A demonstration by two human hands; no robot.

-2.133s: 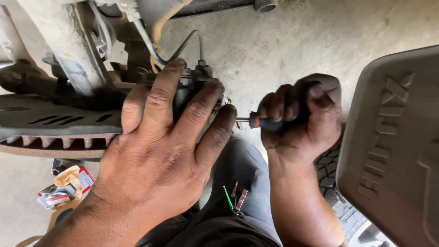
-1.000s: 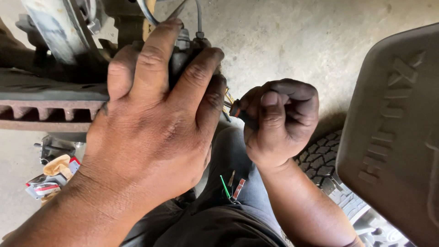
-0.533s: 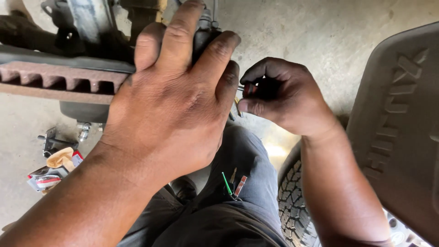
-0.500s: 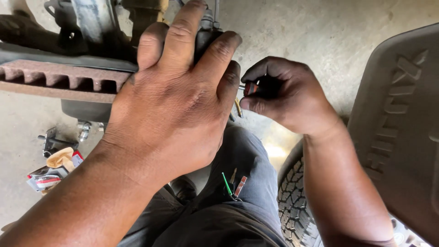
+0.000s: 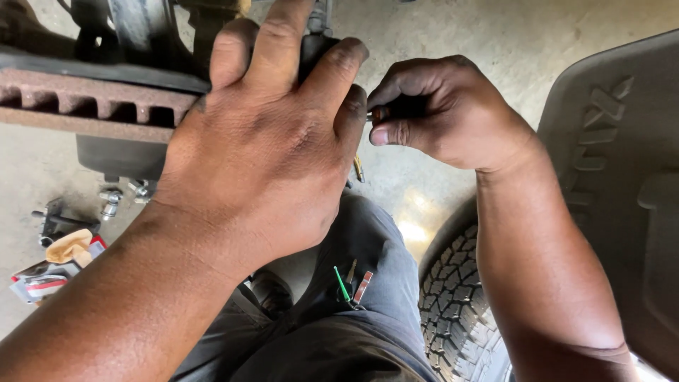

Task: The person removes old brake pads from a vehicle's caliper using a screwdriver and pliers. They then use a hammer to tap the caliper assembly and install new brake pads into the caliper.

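Floor: a pale concrete floor (image 5: pixel 460 28) is filling the background behind everything.
Mud flap: a dark moulded mud flap (image 5: pixel 622 198) is taking up the right edge, standing over a knobbly tyre (image 5: pixel 460 311) that is lying near the person's knee.
Brake disc: a rusty vented brake disc (image 5: pixel 92 106) is running in from the left at the top, its edge facing the camera.
Left hand: the left hand (image 5: pixel 269 155) is lying spread over a dark brake caliper (image 5: pixel 315 46), fingers splayed and pressing on it; the caliper is sitting at the disc's right end, mostly hidden under the fingers.
Right hand: the right hand (image 5: pixel 445 113) is curling tightly, fingers pressed together around a small tool with an orange-red handle (image 5: pixel 380 113); only the handle's end is showing, just beside the left hand's little finger, and its tip is hidden.
Trousers: grey trousers (image 5: pixel 368 283) are covering the lap, with slim green and red tools (image 5: pixel 350 286) sticking out of a pocket.
Loose parts: small metal bolts (image 5: pixel 113 201) are lying on the floor under the disc, near a crumpled packet and rag (image 5: pixel 56 262) at the left.
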